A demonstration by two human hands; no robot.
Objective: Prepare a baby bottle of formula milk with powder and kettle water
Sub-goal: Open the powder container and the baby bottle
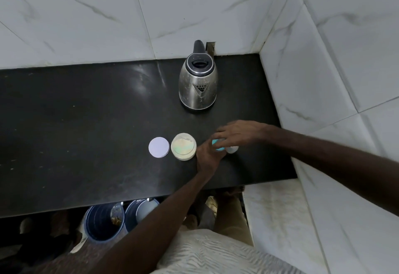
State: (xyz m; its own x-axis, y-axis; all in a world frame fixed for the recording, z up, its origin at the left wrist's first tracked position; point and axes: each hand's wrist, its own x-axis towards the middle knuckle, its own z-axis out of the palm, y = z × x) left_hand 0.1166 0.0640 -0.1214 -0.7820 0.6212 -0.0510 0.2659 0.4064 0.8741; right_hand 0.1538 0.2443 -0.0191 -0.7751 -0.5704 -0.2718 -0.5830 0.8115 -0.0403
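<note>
Near table's right front edge: baby bottle upright, teal collar. Left hand and right hand both curled round it. Light, smooth plastic; grip at body below collar. Open powder jar just beside; kettle behind.

Both hands on teal-capped bottle; open powder tub beside; kettle behind.

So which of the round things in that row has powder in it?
The open tub in the middle, filled with pale powder. The flat lilac lid to its left holds nothing, and the hands cover most of the teal-and-white thing on the right.
</note>
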